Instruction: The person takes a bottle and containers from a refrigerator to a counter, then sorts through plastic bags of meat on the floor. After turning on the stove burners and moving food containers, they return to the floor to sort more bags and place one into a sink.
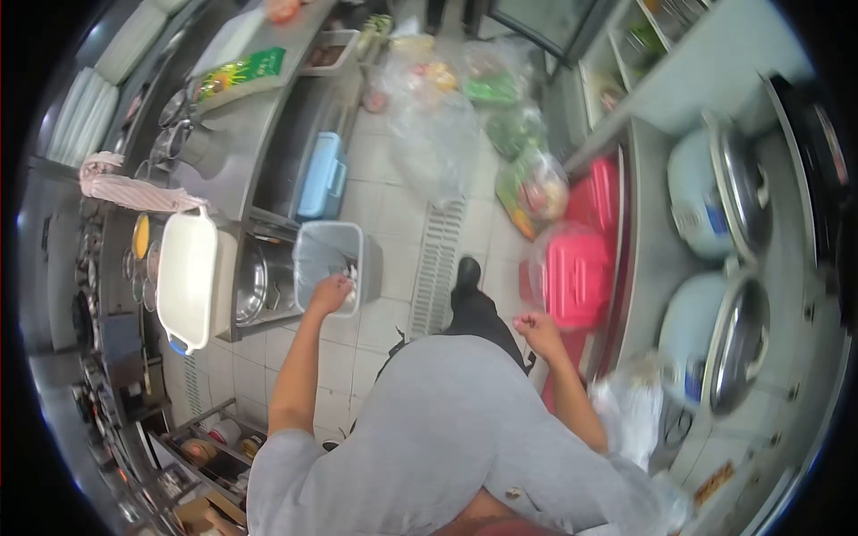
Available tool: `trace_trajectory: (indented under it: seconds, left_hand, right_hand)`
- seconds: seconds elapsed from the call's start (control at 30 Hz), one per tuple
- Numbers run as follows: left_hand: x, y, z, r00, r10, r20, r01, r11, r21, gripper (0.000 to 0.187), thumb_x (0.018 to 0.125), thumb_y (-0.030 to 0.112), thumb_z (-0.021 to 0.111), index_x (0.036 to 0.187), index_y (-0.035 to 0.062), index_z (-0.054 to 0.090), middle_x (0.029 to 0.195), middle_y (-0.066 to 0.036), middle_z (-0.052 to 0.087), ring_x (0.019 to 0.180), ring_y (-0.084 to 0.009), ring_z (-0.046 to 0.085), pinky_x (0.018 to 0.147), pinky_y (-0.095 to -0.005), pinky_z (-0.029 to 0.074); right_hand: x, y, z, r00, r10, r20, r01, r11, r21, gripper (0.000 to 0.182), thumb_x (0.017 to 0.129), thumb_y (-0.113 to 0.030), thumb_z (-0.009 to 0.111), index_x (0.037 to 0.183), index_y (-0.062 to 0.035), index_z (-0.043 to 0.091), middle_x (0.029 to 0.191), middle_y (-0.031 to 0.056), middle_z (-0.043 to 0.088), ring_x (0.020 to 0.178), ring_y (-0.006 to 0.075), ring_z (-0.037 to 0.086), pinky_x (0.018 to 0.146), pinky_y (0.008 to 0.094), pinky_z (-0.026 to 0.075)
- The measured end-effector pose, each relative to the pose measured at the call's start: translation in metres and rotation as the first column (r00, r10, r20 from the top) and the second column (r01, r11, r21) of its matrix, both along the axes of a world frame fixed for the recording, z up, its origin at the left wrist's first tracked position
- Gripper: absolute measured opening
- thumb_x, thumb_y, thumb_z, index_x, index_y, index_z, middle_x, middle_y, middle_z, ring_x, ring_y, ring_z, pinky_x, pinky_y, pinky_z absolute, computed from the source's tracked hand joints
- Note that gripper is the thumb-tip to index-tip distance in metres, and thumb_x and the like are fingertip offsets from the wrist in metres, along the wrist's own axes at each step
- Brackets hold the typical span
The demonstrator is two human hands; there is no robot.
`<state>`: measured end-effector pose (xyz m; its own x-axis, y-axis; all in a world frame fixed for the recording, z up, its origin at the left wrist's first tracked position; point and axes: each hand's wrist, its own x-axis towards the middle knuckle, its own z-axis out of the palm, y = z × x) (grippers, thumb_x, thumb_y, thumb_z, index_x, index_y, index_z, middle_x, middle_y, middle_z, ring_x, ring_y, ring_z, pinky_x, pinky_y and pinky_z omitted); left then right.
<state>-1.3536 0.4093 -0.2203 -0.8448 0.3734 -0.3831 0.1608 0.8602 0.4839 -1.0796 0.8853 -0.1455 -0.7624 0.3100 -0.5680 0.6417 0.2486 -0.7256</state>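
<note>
My left hand (332, 295) is over the near part of a grey bin (367, 268), its fingers curled together; whether anything small is in them I cannot make out. Some white scraps lie inside the bin beside that hand. On the other side of my body, my right hand (539, 334) hangs in the air with its fingers curled, left of a red lidded box (576, 277). Its fingertips are too small to show whether they hold anything.
Clear bags of vegetables (531, 192) and a large clear plastic bag (433, 134) lie on the tiled floor. A floor drain (439, 259) runs ahead. A white basin (189, 279) stands at the left counter's corner. Lidded pots (702, 339) sit on the right shelf.
</note>
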Motion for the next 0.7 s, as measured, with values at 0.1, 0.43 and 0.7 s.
trace_trajectory:
  seconds: [0.1,0.43,0.7]
  left_hand:
    - [-0.048,0.046,-0.002,0.999,0.051,0.002,-0.051,0.994,0.092,0.038,0.089,0.036,0.066,0.105,0.0012,0.066,0.082,-0.015,0.070,0.074,-0.0239,0.069,0.067,-0.0365,0.053]
    - [-0.179,0.143,-0.014,0.875,0.200,0.441,-0.228,0.974,0.010,0.049,0.089,0.041,0.065,0.115,-0.0003,0.065,0.113,-0.021,0.068,0.104,-0.0332,0.066,0.088,-0.0415,0.052]
    - [-0.385,0.183,-0.059,0.895,-0.098,0.434,0.080,0.995,0.059,0.035,0.086,0.034,0.063,0.092,-0.0003,0.066,0.097,-0.023,0.068,0.084,-0.0383,0.066,0.077,-0.0498,0.053]
  right_hand:
    - [-0.086,0.043,-0.012,1.000,0.006,0.031,-0.002,0.994,-0.107,0.029,0.086,-0.019,0.074,0.105,0.0023,0.070,0.091,0.0080,0.072,0.082,0.0148,0.065,0.076,0.0300,0.052]
    - [-0.425,0.189,0.026,0.956,0.236,-0.176,-0.183,0.944,0.273,0.044,0.082,-0.028,0.075,0.112,0.0024,0.067,0.092,0.0143,0.070,0.085,0.0236,0.067,0.079,0.0339,0.053]
    - [-0.547,0.233,-0.072,0.996,0.019,-0.086,-0.016,0.999,0.039,0.036,0.085,-0.022,0.074,0.111,0.0018,0.066,0.088,0.0103,0.070,0.080,0.0193,0.066,0.075,0.0329,0.053]
